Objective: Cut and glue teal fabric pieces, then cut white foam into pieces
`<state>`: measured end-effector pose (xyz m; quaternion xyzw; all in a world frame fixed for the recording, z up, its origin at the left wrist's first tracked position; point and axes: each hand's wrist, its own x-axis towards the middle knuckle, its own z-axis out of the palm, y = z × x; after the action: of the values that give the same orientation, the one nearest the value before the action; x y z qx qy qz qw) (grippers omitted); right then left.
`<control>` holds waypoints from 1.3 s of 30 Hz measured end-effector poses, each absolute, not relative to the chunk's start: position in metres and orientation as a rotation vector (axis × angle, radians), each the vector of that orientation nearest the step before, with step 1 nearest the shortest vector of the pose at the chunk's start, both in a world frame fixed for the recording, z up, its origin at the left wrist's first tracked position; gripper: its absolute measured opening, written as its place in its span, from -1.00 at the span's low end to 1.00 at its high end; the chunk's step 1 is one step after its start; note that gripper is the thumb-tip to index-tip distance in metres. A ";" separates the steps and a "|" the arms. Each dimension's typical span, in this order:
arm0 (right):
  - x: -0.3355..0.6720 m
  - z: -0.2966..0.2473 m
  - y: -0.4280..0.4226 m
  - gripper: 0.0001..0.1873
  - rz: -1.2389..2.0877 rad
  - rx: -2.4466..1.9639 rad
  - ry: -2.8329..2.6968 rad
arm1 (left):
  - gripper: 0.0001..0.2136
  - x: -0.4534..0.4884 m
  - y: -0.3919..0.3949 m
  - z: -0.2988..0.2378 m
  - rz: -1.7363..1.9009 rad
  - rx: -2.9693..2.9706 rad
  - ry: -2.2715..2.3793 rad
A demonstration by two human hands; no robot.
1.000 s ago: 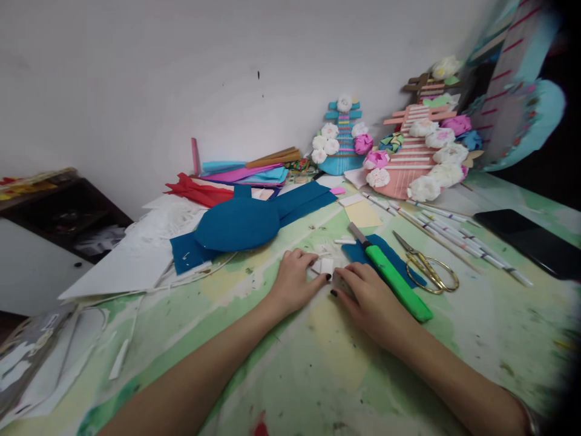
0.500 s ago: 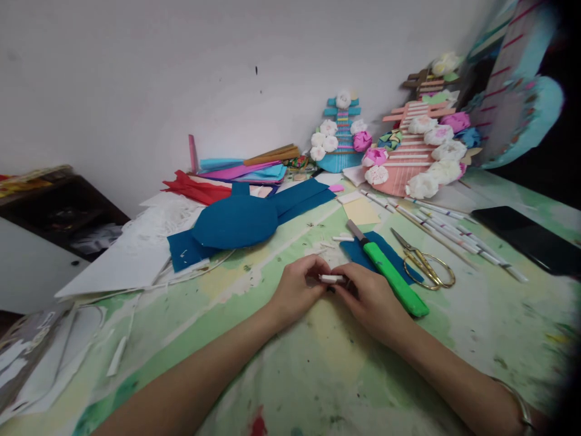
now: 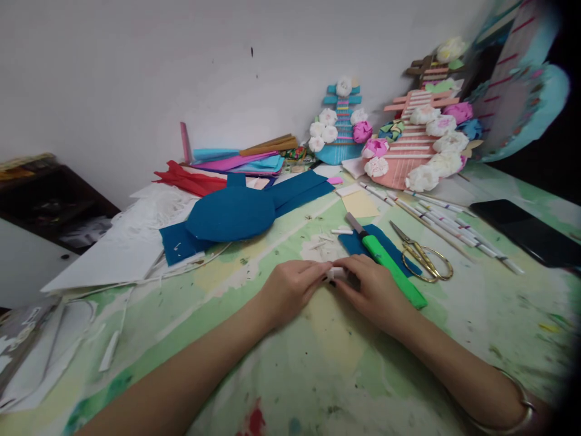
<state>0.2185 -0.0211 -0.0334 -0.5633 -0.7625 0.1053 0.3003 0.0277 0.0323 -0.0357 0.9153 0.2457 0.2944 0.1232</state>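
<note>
My left hand [image 3: 293,289] and my right hand [image 3: 370,289] meet over the table, fingertips almost touching. Between them is a small white piece [image 3: 338,274], short and narrow; its exact kind is partly hidden by the fingers. Both hands are closed in a pinch on it. Just beyond my right hand lies a green-handled knife [image 3: 393,269] with its blade pointing away, resting across a blue paper piece [image 3: 351,242]. Gold-handled scissors [image 3: 426,260] lie to the right of the knife. White scraps [image 3: 320,241] are scattered beyond the fingertips.
A blue paper-covered oval shape [image 3: 231,213] lies at left beside white sheets [image 3: 104,242]. Folded coloured papers [image 3: 240,160] are stacked by the wall. Flower-decorated instrument models [image 3: 342,121] stand at the back. White sticks [image 3: 454,227] and a black phone [image 3: 526,233] lie at right.
My left fingers have stretched flatter over the small white piece, covering its left end. My right hand keeps its pinch. The whole view has shifted slightly.
</note>
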 end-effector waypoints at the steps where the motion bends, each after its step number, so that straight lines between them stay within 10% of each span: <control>1: 0.219 -0.034 -0.022 -0.75 0.272 -1.485 -2.008 | -0.75 0.028 0.032 -0.036 0.888 2.612 0.756; 15: 0.228 -0.031 -0.019 -0.78 0.223 -1.623 -1.869 | -0.91 0.027 0.044 -0.027 0.847 1.646 1.196; 39: 0.219 -0.035 -0.020 -0.74 0.370 -1.431 -1.959 | -0.78 0.033 0.034 -0.035 0.858 2.239 1.083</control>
<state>0.2190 -0.0197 -0.0347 -0.5490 -0.7515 0.1420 0.3372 0.0329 0.0345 -0.0351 0.8234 0.3983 0.3156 0.2525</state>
